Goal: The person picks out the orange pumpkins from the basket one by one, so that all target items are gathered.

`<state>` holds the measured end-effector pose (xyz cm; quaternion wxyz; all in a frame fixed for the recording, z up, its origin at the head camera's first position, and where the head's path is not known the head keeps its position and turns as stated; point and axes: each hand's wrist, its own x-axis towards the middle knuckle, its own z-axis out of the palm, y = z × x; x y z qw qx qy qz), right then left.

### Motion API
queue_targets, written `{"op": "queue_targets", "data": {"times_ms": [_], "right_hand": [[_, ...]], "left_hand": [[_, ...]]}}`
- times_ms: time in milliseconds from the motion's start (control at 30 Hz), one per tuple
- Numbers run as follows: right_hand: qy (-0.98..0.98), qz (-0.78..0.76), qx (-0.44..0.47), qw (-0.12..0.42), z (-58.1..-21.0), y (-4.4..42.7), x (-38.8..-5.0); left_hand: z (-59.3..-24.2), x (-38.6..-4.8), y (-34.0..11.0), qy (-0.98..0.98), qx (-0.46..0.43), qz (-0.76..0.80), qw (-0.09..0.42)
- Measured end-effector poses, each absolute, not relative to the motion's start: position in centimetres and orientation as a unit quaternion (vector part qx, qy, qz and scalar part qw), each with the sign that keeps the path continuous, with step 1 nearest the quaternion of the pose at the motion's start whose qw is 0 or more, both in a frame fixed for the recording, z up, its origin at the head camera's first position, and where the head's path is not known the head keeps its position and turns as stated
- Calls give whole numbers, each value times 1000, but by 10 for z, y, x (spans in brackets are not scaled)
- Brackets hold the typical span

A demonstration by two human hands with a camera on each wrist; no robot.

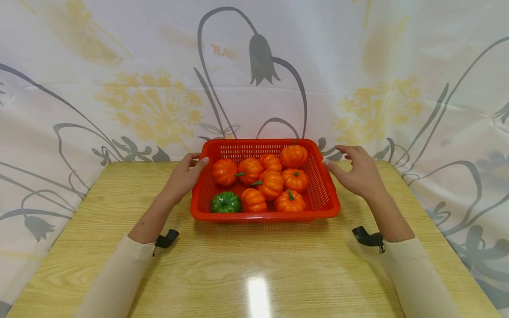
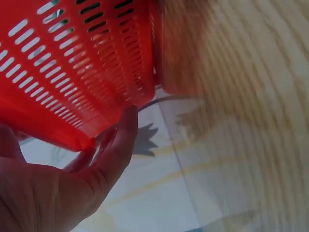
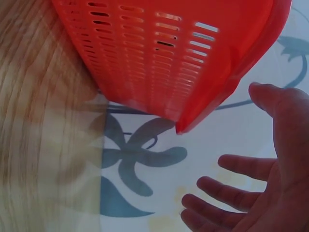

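Observation:
A red plastic basket (image 1: pixel 264 216) with slotted walls stands on the wooden table. Several small orange toy pumpkins (image 1: pixel 271 185) lie in it, and a green one (image 1: pixel 226 202) sits in its near left corner. At the basket's left side, my left hand (image 1: pixel 187 176) grips the rim, thumb on top and fingers under it against the outer wall, as the left wrist view shows. My right hand (image 1: pixel 358 172) is beside the right rim, its fingers spread. In the right wrist view, a gap separates those fingers (image 3: pixel 236 193) from the basket wall (image 3: pixel 145 63).
The wooden table (image 1: pixel 222 265) reaches back to a pale curtain (image 1: pixel 167 57) printed with grey and yellow flowers. The basket stands close to that back edge. Black wrist devices (image 1: pixel 367 237) sit at both cuffs.

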<state>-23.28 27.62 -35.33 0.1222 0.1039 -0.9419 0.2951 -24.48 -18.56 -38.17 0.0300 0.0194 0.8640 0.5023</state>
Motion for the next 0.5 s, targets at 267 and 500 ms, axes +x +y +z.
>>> {"op": "queue_targets", "data": {"times_ms": [267, 500], "right_hand": [[-941, 299, 109, 113, -349, 269, -238], [-946, 282, 132, 89, -337, 256, -249]], "left_hand": [[-389, -248, -184, 823, 33, 565, 58], [-393, -248, -184, 795, 45, 602, 62]]}}
